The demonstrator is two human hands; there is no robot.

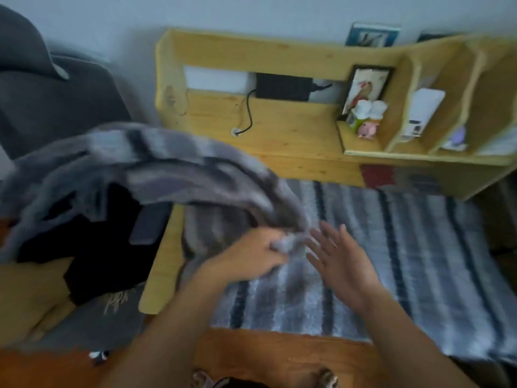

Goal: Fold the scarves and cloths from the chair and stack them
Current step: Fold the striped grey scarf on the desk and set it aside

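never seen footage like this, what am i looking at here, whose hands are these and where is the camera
There is no machine here. The one picture comes from a wide-angle camera worn on a person's head, looking forward and down, so the two bare arms reaching in from the bottom are the wearer's own. The left hand grips a corner of a grey striped scarf, which arcs up and left, blurred by motion. The right hand is open, fingers spread, beside that corner. Beneath lies a striped blanket on a wooden bed, with a shelved wooden headboard behind. Dark clothes are piled at left.
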